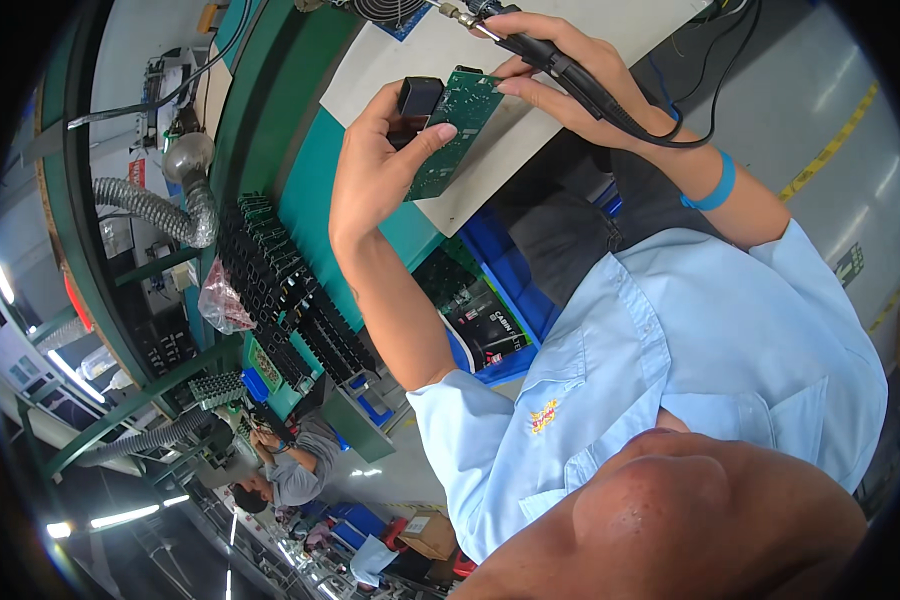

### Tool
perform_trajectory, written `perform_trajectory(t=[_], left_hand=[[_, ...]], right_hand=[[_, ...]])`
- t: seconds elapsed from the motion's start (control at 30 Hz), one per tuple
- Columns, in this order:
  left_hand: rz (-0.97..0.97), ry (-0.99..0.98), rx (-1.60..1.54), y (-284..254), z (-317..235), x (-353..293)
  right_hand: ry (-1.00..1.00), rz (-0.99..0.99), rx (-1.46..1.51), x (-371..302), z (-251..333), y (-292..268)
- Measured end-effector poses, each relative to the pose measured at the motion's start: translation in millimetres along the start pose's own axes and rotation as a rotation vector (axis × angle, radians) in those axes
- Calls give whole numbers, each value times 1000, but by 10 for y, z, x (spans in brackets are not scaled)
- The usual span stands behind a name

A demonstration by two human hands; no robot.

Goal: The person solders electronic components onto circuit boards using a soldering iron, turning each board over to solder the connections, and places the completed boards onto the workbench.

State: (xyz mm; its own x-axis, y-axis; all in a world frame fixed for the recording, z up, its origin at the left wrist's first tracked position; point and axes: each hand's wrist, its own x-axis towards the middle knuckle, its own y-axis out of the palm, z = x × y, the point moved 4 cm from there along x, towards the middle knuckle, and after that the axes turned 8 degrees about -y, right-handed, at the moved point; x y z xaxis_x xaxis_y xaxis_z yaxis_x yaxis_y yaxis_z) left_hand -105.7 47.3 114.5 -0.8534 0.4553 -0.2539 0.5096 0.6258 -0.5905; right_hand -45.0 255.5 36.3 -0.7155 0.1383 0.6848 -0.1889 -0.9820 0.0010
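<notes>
A green circuit board [465,112] is held up at a tilt over the pale workbench. My left hand [370,165] is closed on its left side, the thumb lying flat on the board's face. Beside the thumb, a black box-shaped part [421,97] sits at the board's edge, partly covered by my fingers. My right hand [600,80] grips a soldering iron [575,82] with a black handle and cable, its metal end pointing up and left. Thumb and fingertip of that hand also touch the board's upper right corner.
A pale bench top [540,120] and teal mat [315,185] lie beneath. Blue bins [515,285] with boards stand below the bench. Rows of black parts [295,290] line the left side, near a silver duct hose [155,205]. Farther off, another person [305,465] works.
</notes>
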Motion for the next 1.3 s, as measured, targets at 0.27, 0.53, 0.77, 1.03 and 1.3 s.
perform_trajectory(t=[0.27, 0.53, 0.77, 1.03, 1.3], left_hand=[[-39, 1, 63, -111, 247, -55], [-281, 367, 187, -43, -36, -30], [14, 197, 306, 179, -341, 179], [67, 110, 147, -9, -92, 586], [111, 70, 73, 12, 58, 755]], right_hand=[[121, -6, 33, -5, -24, -25], [-35, -80, 0, -60, -65, -4], [-200, -31, -128, -49, 100, -181], [-381, 164, -225, -200, 231, -403], [-439, 171, -191, -219, 186, -345]])
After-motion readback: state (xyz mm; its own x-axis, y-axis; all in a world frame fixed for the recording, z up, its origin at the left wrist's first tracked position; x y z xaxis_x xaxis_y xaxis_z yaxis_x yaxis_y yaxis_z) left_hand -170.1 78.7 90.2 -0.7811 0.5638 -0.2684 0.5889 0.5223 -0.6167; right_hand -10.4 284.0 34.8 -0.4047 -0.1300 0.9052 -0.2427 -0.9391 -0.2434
